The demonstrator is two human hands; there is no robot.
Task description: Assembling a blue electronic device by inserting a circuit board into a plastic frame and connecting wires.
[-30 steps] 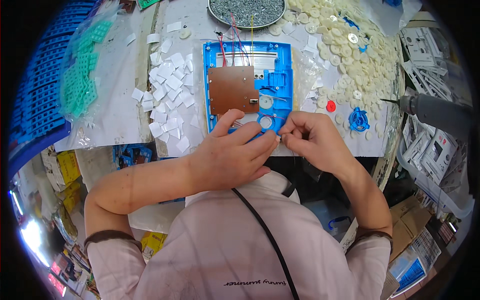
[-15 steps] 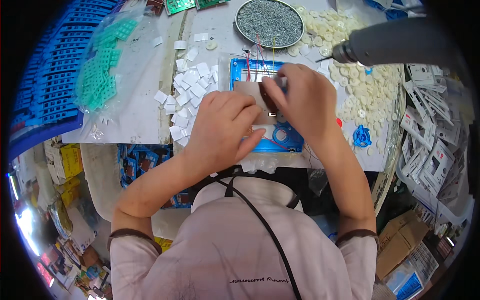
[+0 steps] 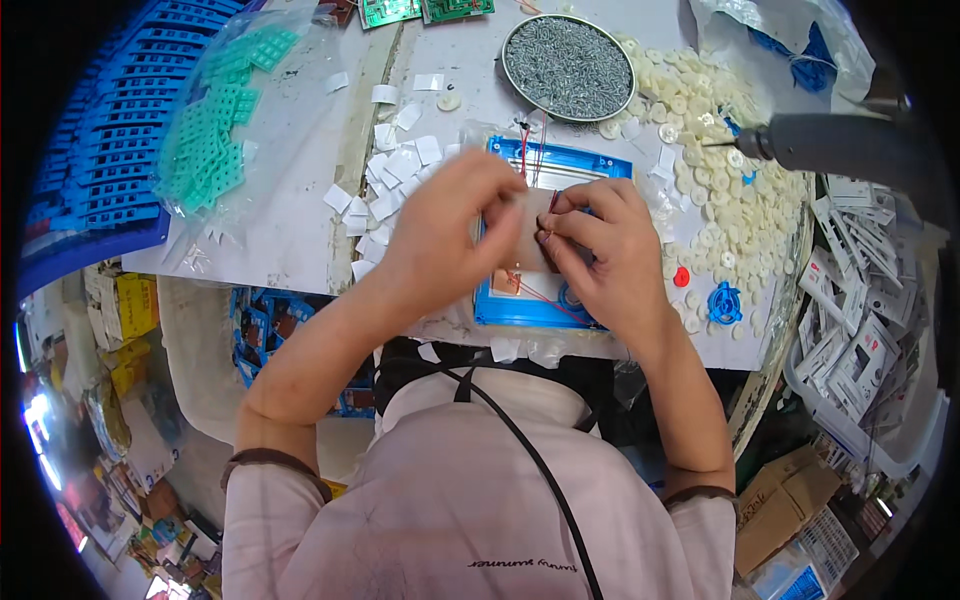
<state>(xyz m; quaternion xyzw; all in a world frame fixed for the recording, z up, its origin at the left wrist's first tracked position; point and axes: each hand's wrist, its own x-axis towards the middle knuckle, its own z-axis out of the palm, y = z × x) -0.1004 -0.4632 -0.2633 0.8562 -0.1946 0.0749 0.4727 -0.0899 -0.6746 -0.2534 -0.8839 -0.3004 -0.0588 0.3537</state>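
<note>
both hands, left hand and right hand, pinch a brown circuit board over the glossy blue plastic housing at the table's near edge.

I count two bare hands — left hand, right hand — on one blue plastic rectangular housing, one round metal dish of grey screws, one grey electric screwdriver — and two green circuit boards.
</note>
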